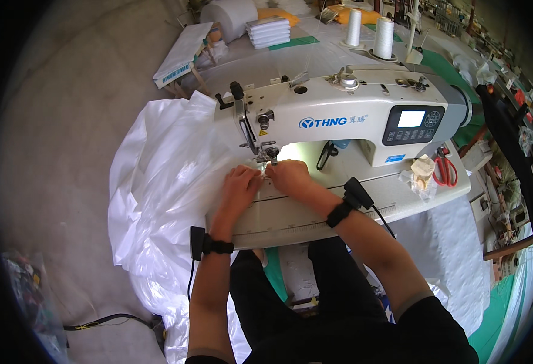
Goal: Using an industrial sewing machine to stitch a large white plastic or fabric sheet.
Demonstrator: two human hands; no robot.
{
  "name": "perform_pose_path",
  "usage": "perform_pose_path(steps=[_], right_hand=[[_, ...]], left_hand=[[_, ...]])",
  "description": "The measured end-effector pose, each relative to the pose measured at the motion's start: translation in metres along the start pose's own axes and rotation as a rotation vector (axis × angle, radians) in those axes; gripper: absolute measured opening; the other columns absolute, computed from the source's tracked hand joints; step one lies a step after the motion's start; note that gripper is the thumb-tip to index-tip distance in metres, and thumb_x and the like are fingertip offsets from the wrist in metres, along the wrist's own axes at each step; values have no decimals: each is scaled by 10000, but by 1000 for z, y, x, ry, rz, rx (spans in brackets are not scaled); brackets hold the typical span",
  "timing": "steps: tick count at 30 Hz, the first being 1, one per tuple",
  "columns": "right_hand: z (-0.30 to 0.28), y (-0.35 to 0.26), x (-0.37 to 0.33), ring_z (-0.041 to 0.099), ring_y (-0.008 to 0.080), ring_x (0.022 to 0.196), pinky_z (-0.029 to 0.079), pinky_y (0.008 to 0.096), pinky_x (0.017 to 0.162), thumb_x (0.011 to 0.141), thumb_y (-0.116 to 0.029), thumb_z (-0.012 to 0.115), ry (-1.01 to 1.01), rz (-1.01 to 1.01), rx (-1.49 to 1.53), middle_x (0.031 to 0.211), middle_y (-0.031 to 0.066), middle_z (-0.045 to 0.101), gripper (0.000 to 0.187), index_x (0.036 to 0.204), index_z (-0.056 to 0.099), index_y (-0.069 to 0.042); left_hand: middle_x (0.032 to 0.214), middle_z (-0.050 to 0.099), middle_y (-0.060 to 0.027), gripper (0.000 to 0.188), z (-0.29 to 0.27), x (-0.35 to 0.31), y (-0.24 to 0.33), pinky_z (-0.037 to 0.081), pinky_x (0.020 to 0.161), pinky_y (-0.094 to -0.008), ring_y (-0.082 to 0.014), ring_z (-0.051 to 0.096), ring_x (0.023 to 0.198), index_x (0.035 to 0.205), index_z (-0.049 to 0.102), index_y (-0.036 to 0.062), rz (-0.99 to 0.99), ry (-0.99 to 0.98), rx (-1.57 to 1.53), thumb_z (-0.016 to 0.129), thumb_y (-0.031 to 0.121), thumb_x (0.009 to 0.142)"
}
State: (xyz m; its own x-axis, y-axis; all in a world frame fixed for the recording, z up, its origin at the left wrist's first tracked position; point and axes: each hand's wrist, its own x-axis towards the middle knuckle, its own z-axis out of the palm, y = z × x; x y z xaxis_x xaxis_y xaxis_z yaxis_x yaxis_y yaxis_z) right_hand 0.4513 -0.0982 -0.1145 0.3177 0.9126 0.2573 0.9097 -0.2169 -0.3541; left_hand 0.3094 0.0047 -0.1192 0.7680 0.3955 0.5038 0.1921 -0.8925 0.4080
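Note:
A white sewing machine (339, 103) stands in front of me, its work light glowing under the arm. A large, shiny white plastic sheet (157, 182) spreads over the left end of the machine bed and hangs down in folds. My left hand (240, 187) lies palm down on the sheet, its fingers reaching toward the presser foot (272, 156). Just right of the needle area, my right hand (290, 177) is closed in a pinch, fingertips close to the left ones. Whatever it pinches is hidden by the fingers.
Red-handled scissors (445, 171) and a crumpled cream scrap (423, 168) lie at the bed's right end. Two white thread cones (383, 39) stand behind the machine. Farther back are a stack of folded white sheets (268, 31) and a big white roll (230, 19).

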Motion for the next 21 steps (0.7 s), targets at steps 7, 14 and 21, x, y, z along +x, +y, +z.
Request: perform_pose_path(steps=[7,14,21], right_hand=[[-16,-9,8,647,306,831,502,413,720,831,-248,559,-84,178,159,863,141,662,243,802,666,-32],[-11,-9,10,652,309,833,508,403,714,798,-288,594,-89,268,115,865,134,668,267,820,674,-34],[-17,-4,28,663,234,712,509,329,634,721,-162,599,-274,414,210,718,71,675,131,691,701,-87]], left_hand=[[865,613,-97,180,10,10,-6,436,786,-387,-287,569,888,817,649,66,-231,-36,111,614,242,815],[853,623,-115,233,9,29,-2,443,777,-413,-308,596,851,751,640,71,-355,-225,194,592,299,761],[971,632,-91,166,8,36,-4,403,867,-447,-294,565,978,797,642,104,-513,-339,183,558,241,755]])
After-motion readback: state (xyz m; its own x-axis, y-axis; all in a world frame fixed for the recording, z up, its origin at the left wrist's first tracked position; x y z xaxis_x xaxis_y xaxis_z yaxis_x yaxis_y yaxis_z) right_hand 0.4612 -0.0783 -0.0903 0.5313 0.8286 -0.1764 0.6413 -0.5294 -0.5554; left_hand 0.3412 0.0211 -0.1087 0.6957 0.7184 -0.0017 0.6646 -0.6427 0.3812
